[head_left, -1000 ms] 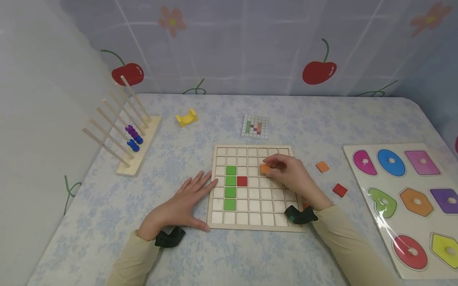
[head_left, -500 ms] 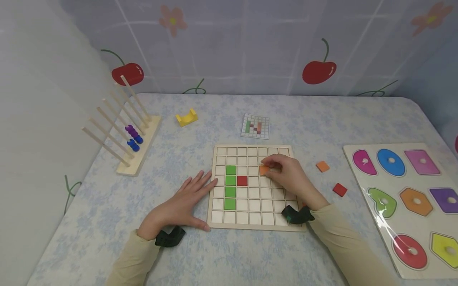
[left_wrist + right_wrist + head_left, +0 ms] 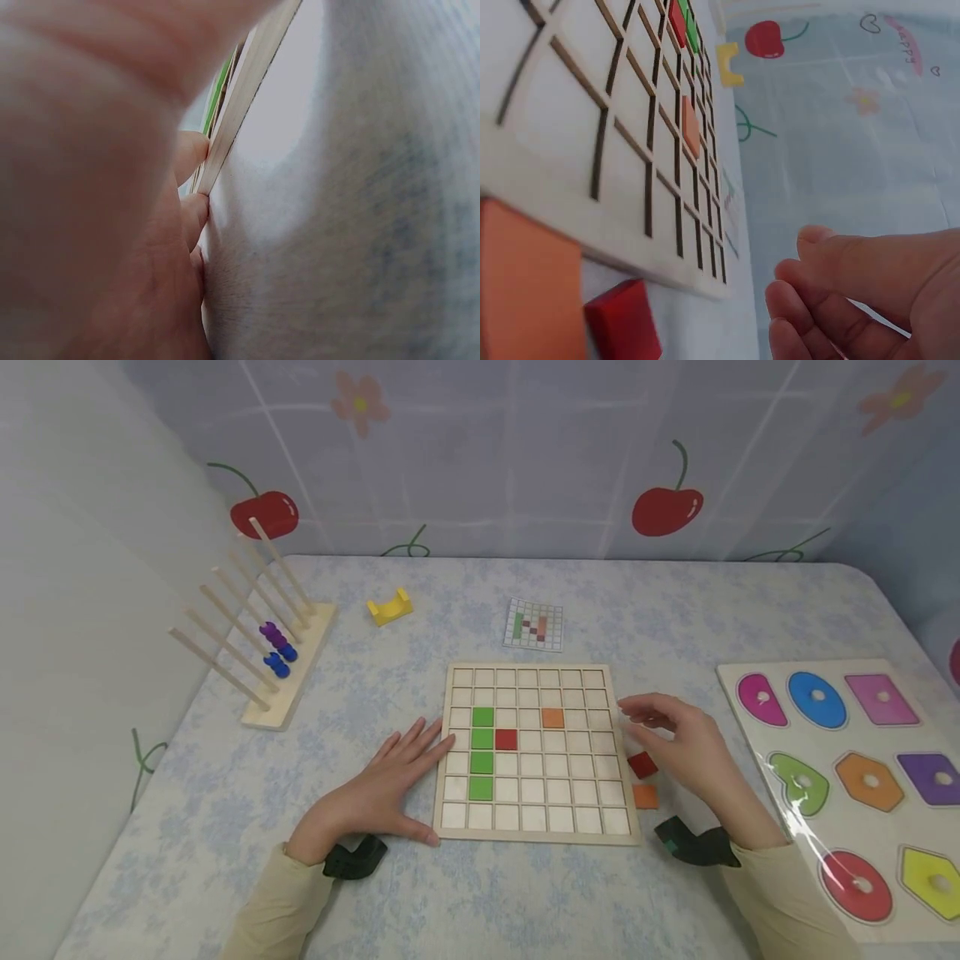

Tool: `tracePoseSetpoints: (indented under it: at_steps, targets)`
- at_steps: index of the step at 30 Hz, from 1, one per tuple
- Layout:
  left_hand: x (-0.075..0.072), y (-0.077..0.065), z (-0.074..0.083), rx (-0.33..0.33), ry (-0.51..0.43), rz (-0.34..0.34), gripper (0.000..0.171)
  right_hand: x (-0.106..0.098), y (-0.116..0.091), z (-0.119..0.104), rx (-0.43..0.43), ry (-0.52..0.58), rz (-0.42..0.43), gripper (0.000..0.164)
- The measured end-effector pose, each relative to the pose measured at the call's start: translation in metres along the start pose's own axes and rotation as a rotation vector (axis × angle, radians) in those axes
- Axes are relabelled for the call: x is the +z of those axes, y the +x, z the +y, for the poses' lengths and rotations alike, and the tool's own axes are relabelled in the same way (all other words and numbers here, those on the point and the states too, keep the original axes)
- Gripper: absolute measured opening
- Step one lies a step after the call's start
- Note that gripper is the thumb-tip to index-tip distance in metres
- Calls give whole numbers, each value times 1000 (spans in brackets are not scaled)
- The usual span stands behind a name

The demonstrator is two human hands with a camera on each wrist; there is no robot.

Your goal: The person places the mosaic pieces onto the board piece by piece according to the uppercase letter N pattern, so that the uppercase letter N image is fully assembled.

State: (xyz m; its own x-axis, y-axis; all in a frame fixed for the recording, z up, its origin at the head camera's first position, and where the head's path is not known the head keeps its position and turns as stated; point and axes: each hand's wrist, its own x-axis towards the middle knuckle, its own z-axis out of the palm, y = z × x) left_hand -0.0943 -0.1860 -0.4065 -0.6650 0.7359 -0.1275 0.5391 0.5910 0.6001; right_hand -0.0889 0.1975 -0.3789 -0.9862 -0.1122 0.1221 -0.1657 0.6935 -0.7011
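My left hand (image 3: 386, 781) rests on the table with fingers spread. Its fingertips touch the left edge of the wooden grid board (image 3: 625, 810). Several green tiles (image 3: 482, 763) stand in one column of the board, a red tile (image 3: 506, 740) beside them. Farther right, an orange tile (image 3: 552, 718) sits in its own cell. Just off the board's right edge is my right hand (image 3: 678, 743), fingers loosely bent and holding nothing. Near it lie a loose red tile (image 3: 642, 765) and a loose orange tile (image 3: 645, 796). The table beneath the right hand is hidden.
Behind the board lies a small pattern card (image 3: 533, 625). A yellow curved block (image 3: 390, 607) is farther left. A peg stand (image 3: 292, 685) with a few blue and purple pieces occupies the left side. On the right lies a shape puzzle board (image 3: 813, 768).
My right hand has let go of the orange tile in its cell and moved right, off the board, uncovering loose tiles there. My left hand has stayed put.
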Motion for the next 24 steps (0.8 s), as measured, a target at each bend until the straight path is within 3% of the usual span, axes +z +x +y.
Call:
tracePoseSetpoints:
  at_steps: [3, 10, 14, 24]
  targets:
    - [-1, 0, 1, -4, 1, 0, 114, -3, -15, 9, 8, 7, 20, 27]
    - [-3, -1, 4, -2, -2, 0, 114, -2, -41, 19, 45, -15, -28, 38]
    - [-3, 0, 4, -4, -6, -4, 114, 6, -45, 25, -11, -51, -13, 43]
    - [-2, 0, 3, 5, -15, -2, 113, 15, -44, 27, -50, -92, 84, 47]
